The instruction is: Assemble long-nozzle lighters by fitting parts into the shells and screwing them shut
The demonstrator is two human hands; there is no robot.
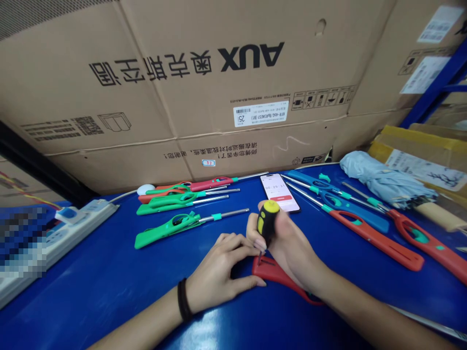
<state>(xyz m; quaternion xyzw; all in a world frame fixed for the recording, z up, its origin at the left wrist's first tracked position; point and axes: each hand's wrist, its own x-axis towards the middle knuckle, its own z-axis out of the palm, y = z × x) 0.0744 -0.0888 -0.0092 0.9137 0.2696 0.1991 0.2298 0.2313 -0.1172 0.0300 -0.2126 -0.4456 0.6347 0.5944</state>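
My right hand (282, 243) is wrapped round a short screwdriver (269, 218) with a black and yellow handle. The thin shaft points down at the end of a red lighter (272, 270), a long-necked kind, lying flat on the blue table. Fingers and thumb of my left hand (226, 267) close around that same end, steadying it from the left side. My right wrist and forearm cover part of the lighter, and its metal neck is mostly hidden.
Several green lighters (166, 231) lie at the left, red and blue ones (379, 238) at the right. A phone (279, 189) showing a timer rests behind my hands. Large carton (189, 107) behind, power strip (69, 233) left, folded umbrella (386, 177) right.
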